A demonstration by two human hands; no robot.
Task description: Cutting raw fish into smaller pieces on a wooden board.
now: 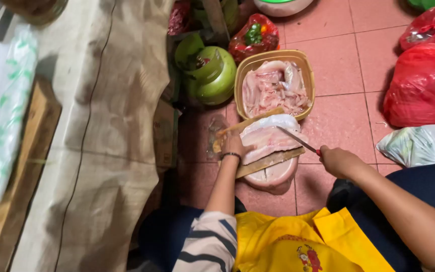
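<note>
A pale pink slab of raw fish (270, 135) lies on a wooden cutting board (270, 162) that rests over a pink bowl (278, 179) on the tiled floor. My left hand (233, 145) presses down on the left end of the fish. My right hand (339, 161) grips a knife (298, 140) by its red handle, with the blade laid across the top of the fish. Just beyond the board, a beige plastic basket (305, 70) holds several cut pieces of raw fish.
A green gas cylinder (210, 73) stands left of the basket. Red plastic bags (424, 83) and a clear bag of greens (421, 145) lie at right. A bag of peppers (255, 36) sits behind. A burlap-covered wall (101, 126) rises at left.
</note>
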